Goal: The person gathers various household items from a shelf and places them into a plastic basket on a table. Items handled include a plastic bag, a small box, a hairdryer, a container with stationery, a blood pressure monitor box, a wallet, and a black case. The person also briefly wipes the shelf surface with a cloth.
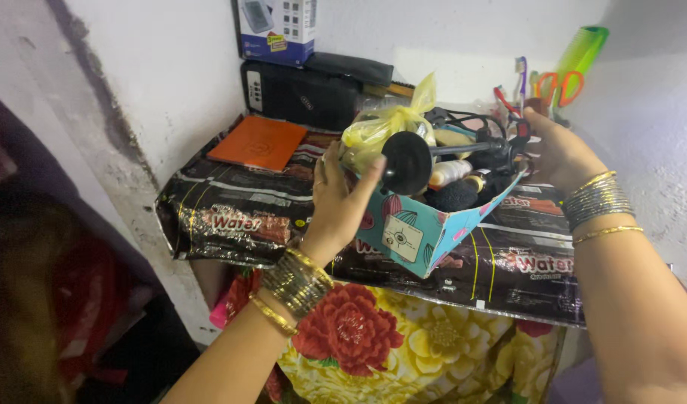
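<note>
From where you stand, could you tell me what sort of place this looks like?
Probably a home storage shelf in a wall niche: both hands hold a box of toiletries, beside scissors, a toothbrush and a green comb.

Single head-worn view, angled down and forward from close above a shelf (231,217) against a white wall (171,67), left hand (342,202) near, right hand (557,153) farther right

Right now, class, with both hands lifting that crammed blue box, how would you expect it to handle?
The blue box looks like thin card, so it may flex. It is heaped with bottles and a yellow bag, so probably top-heavy and apt to spill if tilted. The left hand and right hand steady opposite sides.
</note>
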